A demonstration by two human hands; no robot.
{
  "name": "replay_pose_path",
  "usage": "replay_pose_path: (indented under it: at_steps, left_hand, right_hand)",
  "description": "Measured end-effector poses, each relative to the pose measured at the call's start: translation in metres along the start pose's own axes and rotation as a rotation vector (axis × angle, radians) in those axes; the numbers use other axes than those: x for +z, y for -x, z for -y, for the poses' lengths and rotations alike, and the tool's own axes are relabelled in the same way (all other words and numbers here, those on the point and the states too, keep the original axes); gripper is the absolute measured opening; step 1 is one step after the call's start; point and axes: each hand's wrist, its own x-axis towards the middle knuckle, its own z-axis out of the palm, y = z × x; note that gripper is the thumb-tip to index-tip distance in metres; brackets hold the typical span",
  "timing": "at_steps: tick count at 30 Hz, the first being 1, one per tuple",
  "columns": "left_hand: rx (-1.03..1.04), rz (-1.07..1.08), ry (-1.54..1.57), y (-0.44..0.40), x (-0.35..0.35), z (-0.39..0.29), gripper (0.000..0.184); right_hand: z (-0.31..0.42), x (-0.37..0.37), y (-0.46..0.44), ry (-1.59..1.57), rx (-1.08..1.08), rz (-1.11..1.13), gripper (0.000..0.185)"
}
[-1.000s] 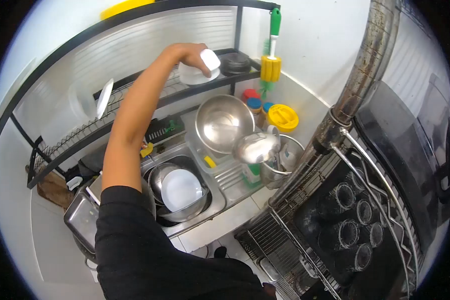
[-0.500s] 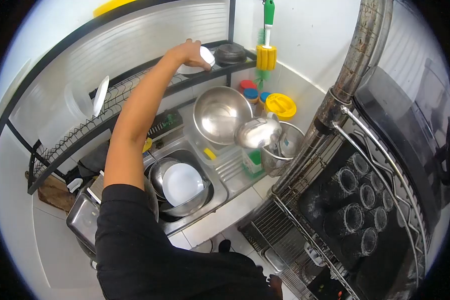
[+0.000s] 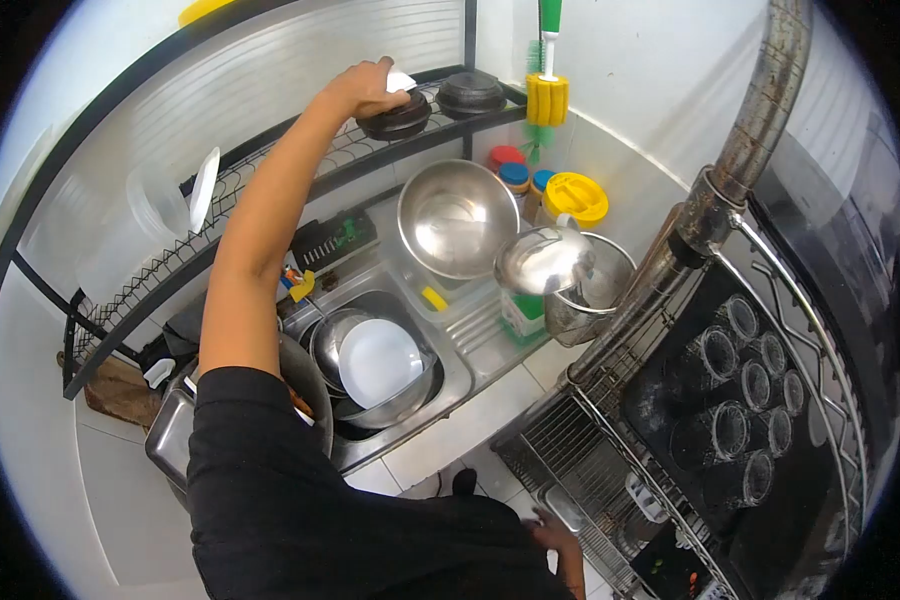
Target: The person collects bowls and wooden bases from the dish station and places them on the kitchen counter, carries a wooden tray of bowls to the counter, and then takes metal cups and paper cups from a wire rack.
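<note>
White piece (image 3: 401, 81): smooth, held in the left hand (image 3: 368, 88); mostly hidden, full shape not readable. Dark round dish (image 3: 396, 120): directly below the fingers, resting flat on wire shelf (image 3: 342, 152); contact with white piece unclear.

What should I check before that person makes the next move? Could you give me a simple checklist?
1. Left hand at the wire shelf: ok, it is up over the shelf.
2. Firm grip on the white item: cannot tell, the hand hides much of it.
3. Dark round item resting on the shelf: ok, it appears to sit there, just under the hand.
4. Plenty of room to its right: not ok, another dark round item stands close by.
5. Right hand free: cannot tell, it is low and partly hidden.
6. Sink free of dishes: not ok, a white bowl and metalware are in it.
</note>
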Motion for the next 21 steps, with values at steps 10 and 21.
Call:
replay_pose_path:
  at_steps: [10,21]
  left_hand:
    - [-0.072,0.001,0.026,0.001,0.007,0.056,0.067]
    - [-0.29,-0.201,0.103,0.016,0.011,0.066,0.062]
  right_hand:
    - [0.443,-0.111,0.073,-0.347,-1.294,-0.402,0.038]
    - [0.704,-0.214,-0.039,0.088,-1.046,-1.158,0.102]
